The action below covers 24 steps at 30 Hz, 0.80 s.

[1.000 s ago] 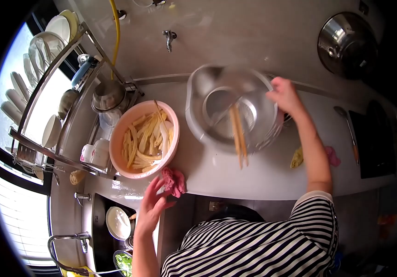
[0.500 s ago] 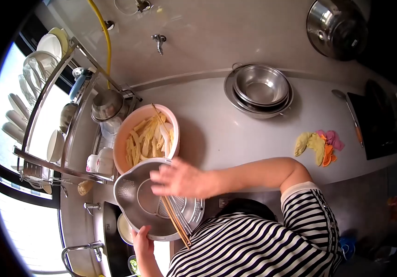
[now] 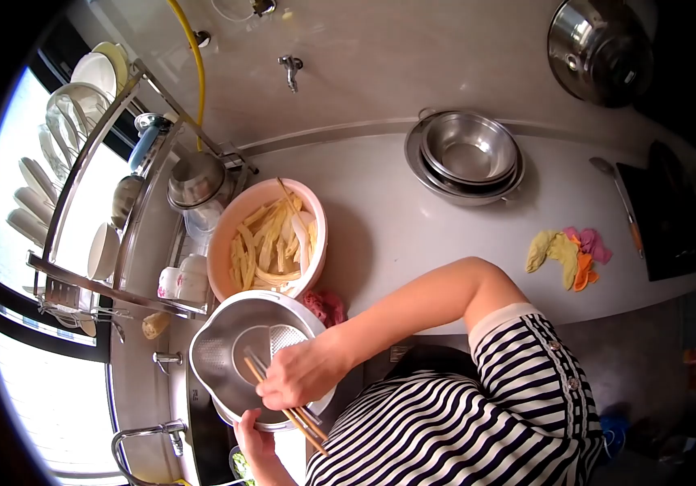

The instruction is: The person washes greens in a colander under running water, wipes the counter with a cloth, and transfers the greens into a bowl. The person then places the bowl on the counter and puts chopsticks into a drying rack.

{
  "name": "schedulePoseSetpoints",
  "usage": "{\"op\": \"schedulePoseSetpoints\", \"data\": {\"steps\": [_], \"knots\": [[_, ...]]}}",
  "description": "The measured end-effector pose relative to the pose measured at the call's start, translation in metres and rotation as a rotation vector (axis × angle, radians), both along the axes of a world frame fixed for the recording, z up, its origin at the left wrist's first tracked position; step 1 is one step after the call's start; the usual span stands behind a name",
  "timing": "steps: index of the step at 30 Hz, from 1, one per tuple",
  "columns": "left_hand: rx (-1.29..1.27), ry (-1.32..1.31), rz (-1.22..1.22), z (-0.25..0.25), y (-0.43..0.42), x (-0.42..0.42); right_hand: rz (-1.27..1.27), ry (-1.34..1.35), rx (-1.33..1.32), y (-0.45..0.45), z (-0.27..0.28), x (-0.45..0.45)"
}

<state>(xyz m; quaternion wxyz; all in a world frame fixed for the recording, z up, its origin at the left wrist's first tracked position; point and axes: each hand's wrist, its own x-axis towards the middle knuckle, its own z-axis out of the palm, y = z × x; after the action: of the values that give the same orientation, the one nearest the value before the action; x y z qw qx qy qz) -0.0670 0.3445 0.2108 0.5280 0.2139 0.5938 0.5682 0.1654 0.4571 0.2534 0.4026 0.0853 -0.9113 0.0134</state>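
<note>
A metal strainer basin [image 3: 226, 340], perforated on its sides and floor, stands in front of me, tilted slightly. My left hand [image 3: 252, 441] grips its near rim, fingers curled over the edge. Wooden chopsticks [image 3: 256, 369] lie in the grasp of my right hand [image 3: 303, 374], over the basin's right side. A thin metal piece runs alongside them; its kind is unclear. Beyond the basin sits a pink tub [image 3: 321, 235] of long pale-yellow strips [image 3: 271, 243], with another stick [image 3: 285, 193] leaning in it. A crumpled red cloth [image 3: 328, 308] lies beside the basin.
A dish rack [image 3: 81, 190] with plates, bowls and mugs stands at left. Sink and faucet [image 3: 149, 429] are below it. Nested steel bowls [image 3: 469, 150] sit against the wall. Coloured gloves or cloths [image 3: 567, 253] and a wooden-handled utensil [image 3: 623, 206] lie to the right.
My right hand, open and blurred above the basin before, has come down and closed around the chopsticks. The basin has shifted slightly left, and the red cloth now shows.
</note>
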Motion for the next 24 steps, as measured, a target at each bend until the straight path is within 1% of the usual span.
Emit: {"op": "schedulePoseSetpoints", "data": {"steps": [1,2,3,5,6,7,8,9,12,13,14,16,17,20,21,24], "knots": [[0.044,-0.023,0.003,0.008,0.002,0.010,0.028,0.114,-0.053,0.006,0.013,0.012],[0.028,-0.017,0.023,0.002,0.002,0.003,-0.043,0.276,-0.033,0.012,0.024,0.030],[0.010,-0.010,0.041,-0.005,0.001,-0.008,-0.156,0.277,-0.013,0.018,0.034,0.057],[-0.017,-0.029,0.036,-0.012,-0.002,-0.025,-0.343,0.442,-0.050,0.033,0.032,0.097],[0.005,-0.054,0.024,-0.015,-0.004,-0.033,-0.464,0.363,-0.007,0.042,0.027,0.125],[0.027,-0.081,0.014,-0.017,-0.006,-0.036,-0.620,0.344,0.001,0.047,0.021,0.149],[0.036,-0.104,0.060,-0.016,-0.006,-0.036,-0.769,0.305,0.010,0.054,0.008,0.172],[-0.032,-0.129,0.078,-0.019,-0.009,-0.050,-0.911,0.248,0.048,0.060,-0.004,0.197],[-0.047,-0.173,0.142,-0.020,-0.014,-0.065,-1.154,0.159,-0.015,0.064,-0.035,0.266],[-0.046,-0.161,0.175,-0.017,-0.016,-0.065,-1.216,0.205,-0.076,0.064,-0.040,0.281],[-0.048,-0.153,0.200,-0.018,-0.017,-0.069,-1.264,0.175,-0.167,0.067,-0.054,0.301],[-0.044,-0.133,0.253,-0.018,-0.019,-0.075,-1.307,0.129,-0.217,0.071,-0.071,0.324],[-0.015,-0.150,0.239,-0.018,-0.020,-0.075,-1.324,0.107,-0.238,0.076,-0.081,0.333],[-0.001,-0.220,0.302,-0.021,-0.025,-0.087,-1.370,0.024,-0.381,0.091,-0.095,0.349],[0.001,-0.241,0.347,-0.002,-0.024,-0.058,-1.393,0.038,-0.390,0.099,-0.101,0.353],[0.019,-0.249,0.403,-0.009,-0.036,-0.063,-1.417,0.004,-0.461,0.124,-0.120,0.364]]}}
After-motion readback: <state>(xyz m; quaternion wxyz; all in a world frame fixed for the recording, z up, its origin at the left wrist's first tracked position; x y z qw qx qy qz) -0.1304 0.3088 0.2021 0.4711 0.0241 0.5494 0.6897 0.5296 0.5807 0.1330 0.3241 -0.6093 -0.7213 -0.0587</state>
